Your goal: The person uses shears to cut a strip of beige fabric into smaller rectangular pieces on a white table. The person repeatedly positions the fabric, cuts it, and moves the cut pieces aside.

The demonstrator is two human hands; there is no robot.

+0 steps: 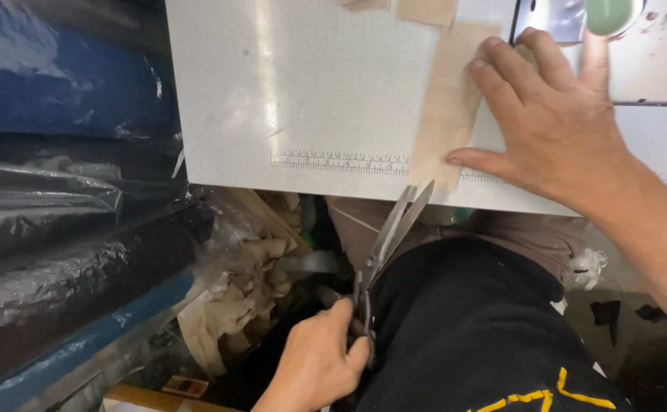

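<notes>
- Scissors (385,243) sit in the left hand (319,365), whose grip is clenched around the dark handles below the desk edge, down at six o'clock.
- The scissors' metal blades point up toward one o'clock, slightly parted, their tips reaching the lower end of a tan fabric strip (446,107).
- That strip lies on the pale desk (303,91), running from the top at about one o'clock down to the near edge, where its end just overhangs.
- The right hand (554,122) lies flat with fingers spread, grip released, pressing the strip's right side at two o'clock; the thumb points left toward the strip's lower end.
- A printed ruler scale (341,162) runs along the desk's near edge, passing beneath the strip.
- More tan fabric pieces (425,9) lie at twelve o'clock on the desk's far edge.
- A green rounded object (609,14) shows at the top, just past the right fingertips.
- At nine o'clock, rolls wrapped in clear plastic (51,198) are stacked, blue and dark.
- Crumpled tan scraps (253,282) hang below the desk at seven o'clock.
- The person's black garment (470,328) fills the lower middle.
</notes>
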